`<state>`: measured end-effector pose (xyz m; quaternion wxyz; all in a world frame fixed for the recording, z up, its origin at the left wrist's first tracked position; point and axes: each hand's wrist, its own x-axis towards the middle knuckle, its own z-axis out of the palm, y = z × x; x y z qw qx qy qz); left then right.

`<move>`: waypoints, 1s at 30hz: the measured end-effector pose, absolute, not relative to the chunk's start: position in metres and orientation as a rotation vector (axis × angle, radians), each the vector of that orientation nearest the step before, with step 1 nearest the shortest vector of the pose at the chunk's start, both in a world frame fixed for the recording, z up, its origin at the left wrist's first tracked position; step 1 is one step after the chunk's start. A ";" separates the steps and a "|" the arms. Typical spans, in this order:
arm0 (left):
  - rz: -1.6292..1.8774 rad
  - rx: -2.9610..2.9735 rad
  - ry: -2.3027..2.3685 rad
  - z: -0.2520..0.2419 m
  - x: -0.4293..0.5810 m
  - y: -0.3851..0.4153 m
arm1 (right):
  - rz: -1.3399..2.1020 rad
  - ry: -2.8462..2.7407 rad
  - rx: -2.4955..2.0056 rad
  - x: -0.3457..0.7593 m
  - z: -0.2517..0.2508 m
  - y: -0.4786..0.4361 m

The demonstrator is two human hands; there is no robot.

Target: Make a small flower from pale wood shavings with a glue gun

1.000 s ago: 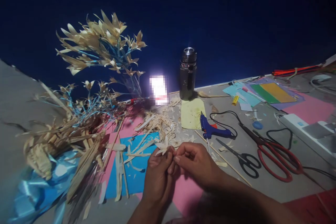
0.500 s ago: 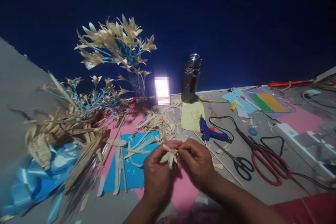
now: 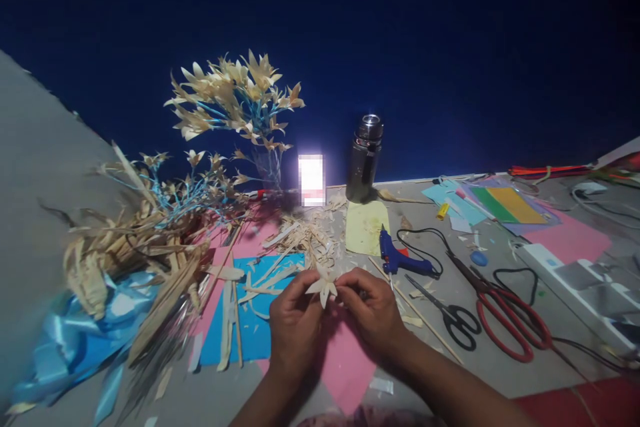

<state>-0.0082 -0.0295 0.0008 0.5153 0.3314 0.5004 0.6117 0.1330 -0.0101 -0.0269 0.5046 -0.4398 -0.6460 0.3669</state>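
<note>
Between my two hands is a small cream flower (image 3: 323, 285) with pointed petals, seemingly of dried husk. My left hand (image 3: 296, 320) pinches it from the left side. The fingers of my right hand (image 3: 371, 310) are closed on the flower's right edge. Below the hands lies a pink sheet (image 3: 347, 363); a blue sheet (image 3: 213, 333) with husk strips (image 3: 227, 320) is to the left. A blue glue gun (image 3: 403, 259) rests beyond my right hand, beside black scissors (image 3: 457, 320) and large red-handled scissors (image 3: 510, 327).
Finished-looking husk flowers on blue stems (image 3: 235, 97) stand at the back left, above a heap of dried husks (image 3: 150, 267) and blue ribbon (image 3: 85, 340). A dark flask (image 3: 364, 163) stands behind a yellow sheet (image 3: 367, 233). A white power strip (image 3: 575, 290) lies right.
The flower has been raised slightly and turned, so its petals spread more openly toward me. Both hands stay closed on it. The whole view has shifted a little.
</note>
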 end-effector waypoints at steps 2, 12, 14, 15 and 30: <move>1.488 0.992 1.234 0.004 -0.009 -0.028 | 0.863 -1.577 -1.053 0.133 -0.026 -0.010; 1.538 1.465 1.282 0.000 -0.012 -0.029 | 0.723 -1.776 -0.961 0.134 -0.029 -0.004; 1.536 1.480 1.269 0.000 -0.012 -0.028 | 0.638 -1.809 -0.926 0.134 -0.029 -0.003; 1.535 1.452 1.269 0.001 -0.012 -0.028 | 0.607 -1.817 -0.918 0.134 -0.030 -0.003; 1.298 0.838 1.264 -0.007 -0.009 -0.020 | 0.846 -1.660 -1.086 0.135 -0.021 -0.006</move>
